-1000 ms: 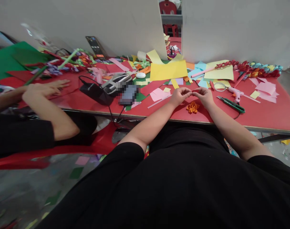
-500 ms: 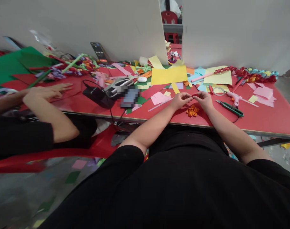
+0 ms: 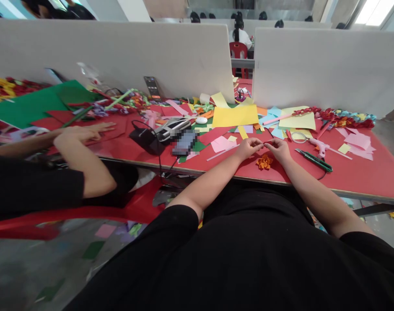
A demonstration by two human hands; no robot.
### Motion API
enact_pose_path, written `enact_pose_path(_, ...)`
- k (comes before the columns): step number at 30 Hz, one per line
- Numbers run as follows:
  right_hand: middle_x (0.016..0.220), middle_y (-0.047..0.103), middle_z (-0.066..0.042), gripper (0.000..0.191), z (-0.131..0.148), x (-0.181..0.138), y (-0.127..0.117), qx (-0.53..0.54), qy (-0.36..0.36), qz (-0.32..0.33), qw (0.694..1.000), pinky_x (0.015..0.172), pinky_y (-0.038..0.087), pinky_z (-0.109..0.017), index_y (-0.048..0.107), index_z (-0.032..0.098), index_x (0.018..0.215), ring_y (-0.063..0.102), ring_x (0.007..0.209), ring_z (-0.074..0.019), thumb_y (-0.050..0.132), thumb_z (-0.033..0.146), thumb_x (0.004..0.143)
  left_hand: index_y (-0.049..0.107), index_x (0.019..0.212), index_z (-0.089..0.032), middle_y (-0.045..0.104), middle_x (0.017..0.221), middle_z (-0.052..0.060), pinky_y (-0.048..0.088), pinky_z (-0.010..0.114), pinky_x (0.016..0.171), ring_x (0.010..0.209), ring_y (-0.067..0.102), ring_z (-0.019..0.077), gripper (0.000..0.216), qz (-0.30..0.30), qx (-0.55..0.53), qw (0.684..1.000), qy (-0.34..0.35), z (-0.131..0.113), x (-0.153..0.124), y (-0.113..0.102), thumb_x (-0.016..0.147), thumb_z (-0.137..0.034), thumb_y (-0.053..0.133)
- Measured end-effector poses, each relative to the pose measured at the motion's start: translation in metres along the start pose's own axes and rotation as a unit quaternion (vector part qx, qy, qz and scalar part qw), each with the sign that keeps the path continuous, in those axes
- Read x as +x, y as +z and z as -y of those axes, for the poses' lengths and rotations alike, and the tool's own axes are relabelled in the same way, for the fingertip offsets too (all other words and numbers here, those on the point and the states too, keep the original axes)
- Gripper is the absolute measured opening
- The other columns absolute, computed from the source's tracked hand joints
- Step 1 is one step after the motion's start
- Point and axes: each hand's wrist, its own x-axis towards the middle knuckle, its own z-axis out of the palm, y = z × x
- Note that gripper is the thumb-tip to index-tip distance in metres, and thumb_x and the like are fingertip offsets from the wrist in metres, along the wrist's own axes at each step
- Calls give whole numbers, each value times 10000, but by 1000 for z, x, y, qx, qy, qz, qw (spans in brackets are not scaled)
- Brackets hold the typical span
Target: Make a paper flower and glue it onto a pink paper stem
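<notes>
My left hand [image 3: 250, 147] and my right hand [image 3: 279, 150] meet fingertip to fingertip just above the red table. Both are closed in a pinch on a small piece of red paper [image 3: 265, 143], mostly covered by the fingers. Right below them on the tabletop lies an orange folded paper flower [image 3: 264, 162]. To the right of my right hand rest a green utility knife [image 3: 314, 160] and a pink glue gun [image 3: 320, 147]. A roll of clear tape [image 3: 299, 137] sits behind the knife.
Paper sheets, including a yellow one [image 3: 235, 116], cover the back of the red table [image 3: 372, 179]. A phone [image 3: 184, 142], a black box [image 3: 147, 140] and a white mouse [image 3: 201, 120] stand to the left. A co-worker's hands [image 3: 83, 133] lie farther left. White partitions [image 3: 326, 69] rise behind.
The camera has tilted up, so the table sits lower in view and more of the room shows. My hands keep their pinch, with only slight finger movement.
</notes>
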Motion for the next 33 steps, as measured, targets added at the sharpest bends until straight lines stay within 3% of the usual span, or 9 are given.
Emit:
enact_pose_path(7, 773, 743, -33, 434, -2, 0, 0, -13, -38, 7, 999, 671, 501, -336, 810, 206, 895, 622, 698, -186, 890, 626, 821, 807, 955, -164, 805, 896, 71, 517, 290, 730, 779, 695, 164, 353, -10, 39, 997, 70, -8, -3, 1, 939, -516, 794)
enact_pose_path(14, 821, 754, -15, 457, -1, 3, 1, 53, -16, 19, 998, 750, 533, -341, 785, 238, 883, 647, 760, -190, 934, 653, 763, 777, 1007, -172, 793, 936, 66, 504, 281, 700, 761, 660, 150, 361, -26, 25, 998, 52, -10, -5, 2, 929, -522, 818)
enact_pose_path(20, 827, 745, -3, 495, 0, 4, 0, 82, 5, 41, 996, 796, 572, -345, 773, 243, 873, 674, 815, -197, 977, 664, 711, 718, 1059, -197, 722, 931, 28, 481, 269, 687, 729, 607, 125, 479, 27, -57, 995, 73, -7, -3, 2, 852, -582, 915)
enact_pose_path(25, 859, 791, -35, 479, 3, 2, 1, 86, -20, 68, 994, 834, 602, -370, 814, 224, 921, 717, 830, -212, 978, 630, 728, 698, 953, -191, 652, 833, 16, 455, 274, 661, 692, 538, 124, 530, 38, -81, 995, 39, -7, 0, 0, 964, -716, 771)
enact_pose_path(33, 900, 839, -61, 489, 4, -2, 1, 39, -1, 60, 997, 831, 608, -386, 826, 235, 903, 753, 865, -244, 962, 672, 730, 730, 969, -181, 686, 832, 16, 457, 273, 640, 668, 548, 120, 543, 46, -57, 997, -7, -10, -2, -4, 921, -718, 795)
